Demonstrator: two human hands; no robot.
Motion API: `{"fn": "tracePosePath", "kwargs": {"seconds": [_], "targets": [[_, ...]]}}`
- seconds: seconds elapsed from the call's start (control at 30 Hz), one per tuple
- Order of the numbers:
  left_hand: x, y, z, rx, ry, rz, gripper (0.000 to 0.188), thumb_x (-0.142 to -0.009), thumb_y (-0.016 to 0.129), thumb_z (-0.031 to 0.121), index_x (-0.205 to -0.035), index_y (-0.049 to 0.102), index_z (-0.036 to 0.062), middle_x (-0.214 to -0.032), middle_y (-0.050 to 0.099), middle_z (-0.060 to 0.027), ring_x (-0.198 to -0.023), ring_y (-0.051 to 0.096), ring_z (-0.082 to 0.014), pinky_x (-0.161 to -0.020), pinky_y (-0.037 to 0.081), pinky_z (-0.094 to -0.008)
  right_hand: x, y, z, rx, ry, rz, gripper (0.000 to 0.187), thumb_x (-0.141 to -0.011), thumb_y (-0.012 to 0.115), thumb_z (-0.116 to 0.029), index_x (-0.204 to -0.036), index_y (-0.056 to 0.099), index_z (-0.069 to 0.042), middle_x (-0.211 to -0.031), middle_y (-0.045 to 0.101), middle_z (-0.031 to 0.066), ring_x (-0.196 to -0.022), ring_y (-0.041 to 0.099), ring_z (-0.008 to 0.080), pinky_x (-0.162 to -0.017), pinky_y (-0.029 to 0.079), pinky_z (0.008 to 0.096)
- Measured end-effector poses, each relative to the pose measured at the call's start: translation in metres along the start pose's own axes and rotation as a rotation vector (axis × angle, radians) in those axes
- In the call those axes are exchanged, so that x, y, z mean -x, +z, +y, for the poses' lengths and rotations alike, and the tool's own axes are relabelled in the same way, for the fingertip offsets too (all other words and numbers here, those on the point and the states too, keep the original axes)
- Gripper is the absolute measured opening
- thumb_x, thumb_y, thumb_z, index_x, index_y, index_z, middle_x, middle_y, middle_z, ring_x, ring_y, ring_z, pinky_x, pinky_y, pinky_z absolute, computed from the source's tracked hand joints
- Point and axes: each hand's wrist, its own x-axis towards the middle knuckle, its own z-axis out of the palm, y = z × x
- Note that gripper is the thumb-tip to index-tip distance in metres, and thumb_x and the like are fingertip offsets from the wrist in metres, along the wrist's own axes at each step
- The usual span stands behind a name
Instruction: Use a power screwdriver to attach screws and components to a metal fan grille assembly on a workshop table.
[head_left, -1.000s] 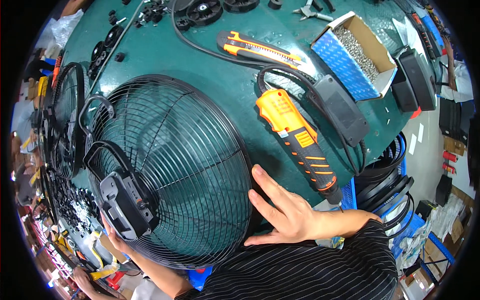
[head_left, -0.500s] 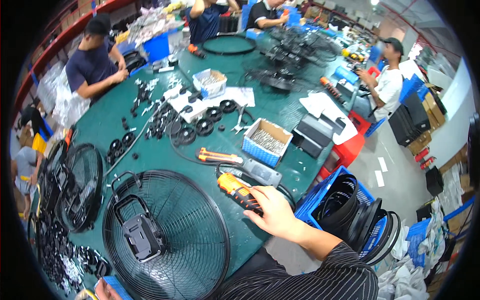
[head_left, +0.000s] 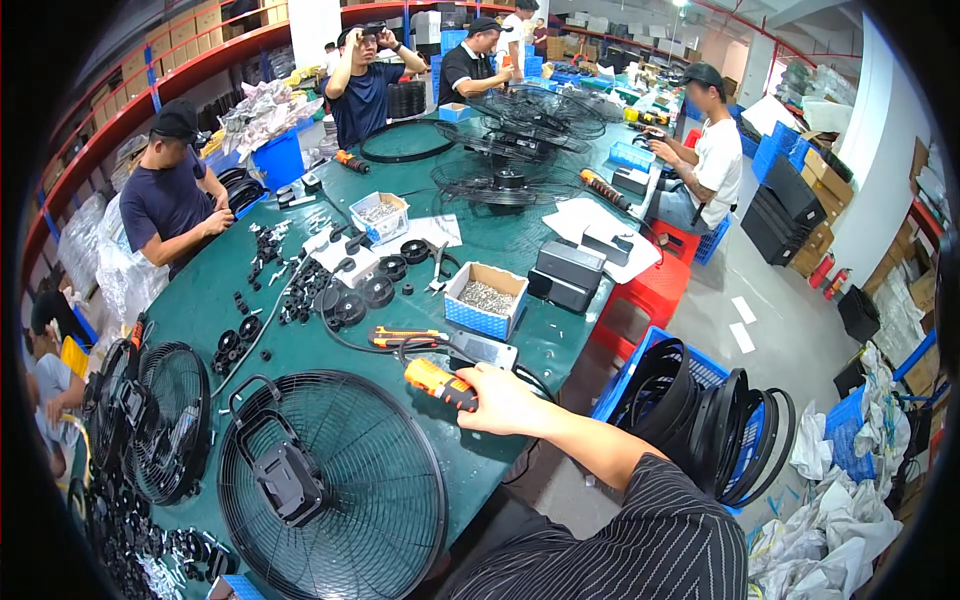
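Sleeve (head_left: 620, 535), dark with pale stripes; right arm reaching out from it over the edge of the surface (head_left: 468, 480), which is green.

Left hand: out of view; its state cannot be told.

Fan (head_left: 290, 483), black, one: flat on the surface at the near side, wire grille upward, box-shaped mount at its middle, curved bracket toward the far left.

Small parts (head_left: 100, 530), black, many: heaped at lower left, white pieces among them.

Second fan (head_left: 168, 425), black: left of the first, seen at a slant.

Right hand (head_left: 497, 400): closed around the black grip of the driver, fingers wrapped.

Driver (head_left: 430, 378), orange and black, one: in the right hand, right of the first fan's far rim, orange end pointing left; whether it touches the surface cannot be told.

Crate (head_left: 620, 390), blue: beside the surface at right, with black rings (head_left: 682, 425) in it.

Adapter (head_left: 487, 350), grey: just beyond the driver.

Cutter (head_left: 405, 337), orange and black: left of the adapter.

Box (head_left: 472, 321), blue-sided, open: filled with screws (head_left: 487, 298).

Wheels (head_left: 377, 290), black, several: left of the box.

Pliers (head_left: 438, 268): beyond the box's left corner.

Stools (head_left: 650, 293), red: at the right edge.

Fan stack (head_left: 510, 178), black: far part of the surface.

Co-workers: seated or standing around the far sides.
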Motion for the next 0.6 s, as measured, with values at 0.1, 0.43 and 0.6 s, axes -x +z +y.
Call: {"fn": "tracePosePath", "kwargs": {"seconds": [0.1, 0.43, 0.6], "targets": [[-0.006, 0.007, -0.011, 0.028, -0.018, -0.040, 0.022, -0.086, 0.066, 0.006, -0.106, 0.070, -0.0006, -0.101, 0.070, -0.0196, -0.096, 0.067, -0.0314, -0.085, 0.052, -0.0377, 0.013, -0.022, 0.000, -0.468, -0.040, 0.166, 0.059, -0.073, 0.071, -0.022, -0.124, 0.057, 0.004, -0.098, 0.065, 0.0153, -0.093, 0.064, 0.0254, -0.086, 0.051, 0.0356], [-0.002, 0.014, -0.029, 0.159, 0.012, 0.127, 0.021, -0.086, 0.067, 0.008, -0.105, 0.070, 0.0001, -0.096, 0.071, -0.0195, -0.091, 0.067, -0.0310, -0.084, 0.052, -0.0377, 0.041, -0.080, -0.040, -1.727, -0.155, 0.142, 0.053, -0.077, 0.065, 0.001, -0.127, 0.047, -0.001, -0.093, 0.055, 0.0052, -0.078, 0.060, 0.0141, -0.065, 0.052, 0.0303], [0.024, -0.019, 0.011, 0.373, -0.167, 0.275, 0.018, -0.090, 0.067, 0.006, -0.107, 0.069, 0.0010, -0.100, 0.069, -0.0161, -0.085, 0.065, -0.0262, -0.083, 0.052, -0.0348, 0.046, -0.082, -0.077, -1.669, -0.473, 0.246, 0.055, -0.077, 0.069, -0.005, -0.126, 0.044, -0.007, -0.100, 0.053, 0.0086, -0.088, 0.061, 0.0227, -0.075, 0.053, 0.0390]]}}
